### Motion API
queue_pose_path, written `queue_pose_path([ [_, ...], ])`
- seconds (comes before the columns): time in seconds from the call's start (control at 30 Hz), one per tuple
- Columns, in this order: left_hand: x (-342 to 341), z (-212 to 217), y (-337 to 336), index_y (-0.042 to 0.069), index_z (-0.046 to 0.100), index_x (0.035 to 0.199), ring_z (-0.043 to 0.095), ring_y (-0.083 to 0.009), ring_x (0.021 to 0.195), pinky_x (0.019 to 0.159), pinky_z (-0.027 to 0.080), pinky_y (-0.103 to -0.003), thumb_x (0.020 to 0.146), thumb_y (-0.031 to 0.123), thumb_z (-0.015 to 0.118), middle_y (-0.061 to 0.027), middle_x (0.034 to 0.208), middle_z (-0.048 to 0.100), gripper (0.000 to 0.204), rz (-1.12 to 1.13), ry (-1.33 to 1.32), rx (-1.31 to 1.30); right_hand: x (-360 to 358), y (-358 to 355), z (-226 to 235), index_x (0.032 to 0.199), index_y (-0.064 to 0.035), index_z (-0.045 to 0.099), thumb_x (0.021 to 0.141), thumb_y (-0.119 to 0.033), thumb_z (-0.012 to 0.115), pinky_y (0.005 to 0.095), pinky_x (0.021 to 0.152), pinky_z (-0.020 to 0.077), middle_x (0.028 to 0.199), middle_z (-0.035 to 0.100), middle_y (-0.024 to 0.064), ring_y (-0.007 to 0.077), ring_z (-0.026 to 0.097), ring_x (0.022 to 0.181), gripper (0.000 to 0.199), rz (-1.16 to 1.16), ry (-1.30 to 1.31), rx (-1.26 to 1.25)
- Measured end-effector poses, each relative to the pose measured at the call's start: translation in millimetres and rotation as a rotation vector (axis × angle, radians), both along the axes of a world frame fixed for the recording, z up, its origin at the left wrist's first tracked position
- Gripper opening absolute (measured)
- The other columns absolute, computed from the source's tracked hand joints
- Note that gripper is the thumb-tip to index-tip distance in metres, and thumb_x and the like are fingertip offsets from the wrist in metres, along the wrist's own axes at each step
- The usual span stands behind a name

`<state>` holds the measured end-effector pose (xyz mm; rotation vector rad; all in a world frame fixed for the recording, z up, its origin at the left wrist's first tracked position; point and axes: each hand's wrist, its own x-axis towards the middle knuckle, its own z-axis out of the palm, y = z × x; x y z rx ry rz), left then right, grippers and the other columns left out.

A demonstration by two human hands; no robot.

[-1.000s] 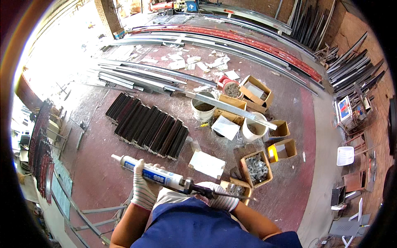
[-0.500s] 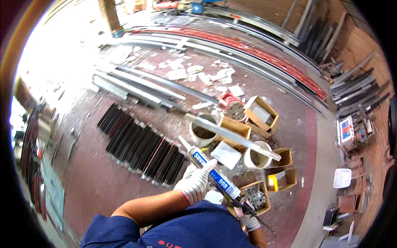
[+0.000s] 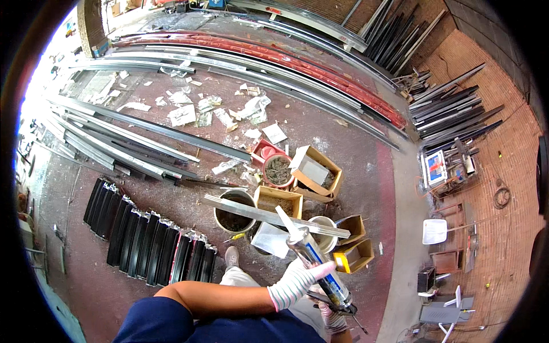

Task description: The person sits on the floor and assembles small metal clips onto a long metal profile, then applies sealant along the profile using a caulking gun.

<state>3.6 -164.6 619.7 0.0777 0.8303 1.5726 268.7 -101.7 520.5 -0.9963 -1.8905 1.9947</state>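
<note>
A worker in white knit gloves holds a caulking gun [image 3: 317,266] above a cluttered workshop floor, nozzle tip angled up and to the left. The left hand [image 3: 297,281] is clenched round the tube barrel approx. mid-length; the right hand [image 3: 333,315], lower and mostly hidden behind the gun's rear, appears closed on the handle/trigger end, though its fingers can't be fully made out.

Risks, as judged from this view: w/ the nozzle hanging just over the white bucket [image 3: 323,234] and the long metal strip [image 3: 274,216] laid across the containers, any squeeze on the trigger could drop sealant onto them or into the open boxes. The strip rests only on rims; a knock from the gun or a knee could tip it off, likely taking the dark bucket [image 3: 233,212] or a box w/ it. The worker's shoe [image 3: 231,256] sits close to the dark bucket, so a misstep there is another hazard.

Pose: left forearm crosses the body left to right, elbow bent, wrist level; right arm tucked low and close in.

Beyond the hands: cardboard boxes [image 3: 315,171] of small hardware, a row of black curved channels [image 3: 151,243] on the floor at left, then long metal profiles [image 3: 131,143], scattered paper scraps [image 3: 229,111], and red rails [image 3: 320,71] farthest off. A white chair [image 3: 436,231] stands on the brick paving at right.
</note>
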Motion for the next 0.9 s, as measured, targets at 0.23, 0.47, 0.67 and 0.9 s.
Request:
queue_pose_path([
  [0.23, -35, 39, 11, 0.005, 0.069, 0.121, 0.069, -0.0121, 0.096, 0.084, 0.057, -0.030, 0.093, 0.023, 0.082, -0.0048, 0.106, 0.074, 0.036, -0.062, 0.123, 0.080, -29, 9, 20, 0.158, -0.0070, 0.037, 0.077, -0.042, 0.094, 0.0410, 0.115, 0.0441, 0.154, 0.051, 0.0094, 0.0253, 0.053, 0.137, 0.105, -0.236, -0.026, -0.016],
  [0.47, -38, 29, 34, 0.006, 0.068, 0.114, 0.066, -0.0106, 0.090, 0.079, 0.057, -0.030, 0.093, 0.025, 0.083, -0.0017, 0.100, 0.071, 0.032, 0.055, 0.072, 0.043, -60, 31, 32, 0.157, -0.0056, 0.037, 0.080, -0.044, 0.091, 0.0418, 0.117, 0.0422, 0.153, 0.051, 0.0113, 0.0257, 0.050, 0.140, 0.101, -0.258, -0.054, 0.010],
  [0.67, -35, -51, 81, 0.012, 0.069, 0.100, 0.065, -0.0092, 0.079, 0.073, 0.056, -0.030, 0.092, 0.034, 0.082, 0.0022, 0.089, 0.069, 0.027, 0.260, 0.076, -0.171, -30, 79, -39, 0.146, -0.0034, 0.049, 0.094, -0.046, 0.074, 0.0456, 0.114, 0.0436, 0.146, 0.059, 0.0165, 0.0346, 0.056, 0.133, 0.072, -0.027, -0.369, 0.187],
  [0.9, -21, -158, 108, 0.012, 0.064, 0.101, 0.069, -0.0175, 0.072, 0.065, 0.058, -0.035, 0.089, 0.046, 0.081, -0.0034, 0.085, 0.069, 0.040, 0.247, -0.064, -0.675, 24, 112, -178, 0.134, -0.0029, 0.058, 0.100, -0.016, 0.065, 0.0338, 0.096, 0.0534, 0.123, 0.068, 0.0115, 0.0215, 0.065, 0.111, 0.037, 0.112, -0.234, -0.154],
])
